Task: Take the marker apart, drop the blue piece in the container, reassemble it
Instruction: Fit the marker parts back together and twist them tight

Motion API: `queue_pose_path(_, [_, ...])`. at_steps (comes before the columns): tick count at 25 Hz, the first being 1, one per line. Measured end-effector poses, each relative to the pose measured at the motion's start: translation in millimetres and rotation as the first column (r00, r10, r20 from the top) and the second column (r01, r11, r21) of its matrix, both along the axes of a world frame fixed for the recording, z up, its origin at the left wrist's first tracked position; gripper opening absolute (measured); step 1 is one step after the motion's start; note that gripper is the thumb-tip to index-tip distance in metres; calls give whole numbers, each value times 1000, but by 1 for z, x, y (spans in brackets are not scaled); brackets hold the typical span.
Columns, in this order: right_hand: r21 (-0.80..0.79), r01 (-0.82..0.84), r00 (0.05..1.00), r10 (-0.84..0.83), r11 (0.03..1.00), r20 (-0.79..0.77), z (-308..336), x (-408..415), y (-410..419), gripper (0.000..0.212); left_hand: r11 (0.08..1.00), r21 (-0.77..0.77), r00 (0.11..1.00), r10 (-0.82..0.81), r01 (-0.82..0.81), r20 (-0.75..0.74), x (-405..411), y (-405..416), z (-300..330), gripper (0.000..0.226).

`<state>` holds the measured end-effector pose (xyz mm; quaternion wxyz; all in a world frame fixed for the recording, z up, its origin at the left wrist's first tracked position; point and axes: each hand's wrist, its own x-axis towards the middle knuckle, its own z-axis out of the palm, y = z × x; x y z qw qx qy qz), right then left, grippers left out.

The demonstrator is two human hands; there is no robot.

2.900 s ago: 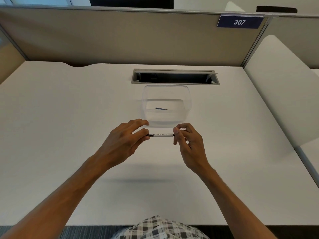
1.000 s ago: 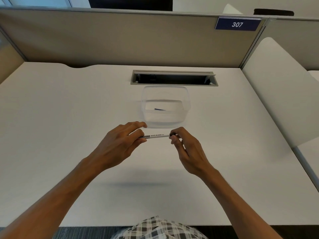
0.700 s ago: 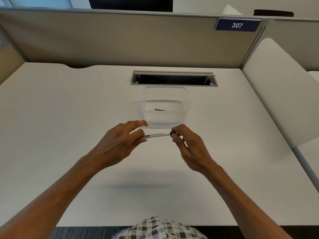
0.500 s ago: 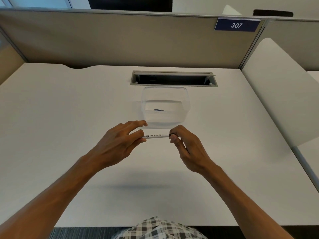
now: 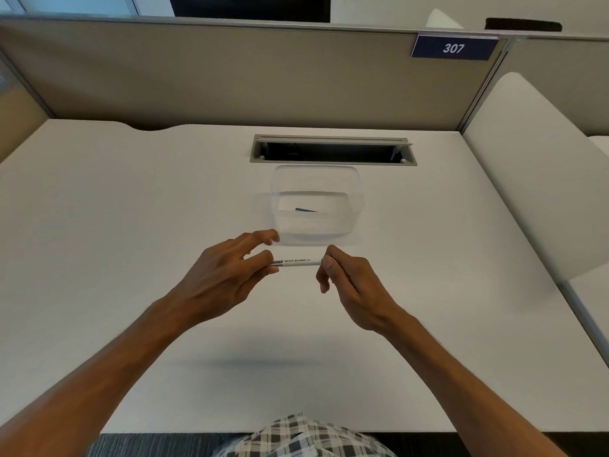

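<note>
Holding, left hand [image 5: 227,275]: pinches the marker [image 5: 298,262] at its left end
right hand [image 5: 349,278]: pinches the right end
marker: level, above the desk [image 5: 131,225], just in front of the container [image 5: 316,202]
blue piece [image 5: 305,210]: lying inside the container

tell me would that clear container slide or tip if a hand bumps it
The clear container looks thin-walled and holds only a small blue piece, so probably light. On the smooth white desk it would likely slide. Being low and wide, it seems unlikely to tip.
</note>
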<state>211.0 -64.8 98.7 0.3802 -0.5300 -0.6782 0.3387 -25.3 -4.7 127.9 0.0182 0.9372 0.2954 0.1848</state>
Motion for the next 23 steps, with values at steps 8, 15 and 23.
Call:
queue_pose_path(8, [-43, 10, 997, -13, 999, -75, 0, -4, 0, 42, 999, -30, 1000, -18, 18, 13, 3, -4, 0, 26])
queue_pose_path(15, [58, 53, 998, -55, 997, 19, -3, 3, -4, 27, 1000, -15, 1000, 8, -9, -26, -2, 0, 0, 28])
queue_pose_path(23, [286, 66, 972, -126, 956, 198, -2, 2, -3, 22, 999, -43, 1000, 4, -5, -23, -5, 5, 5, 29])
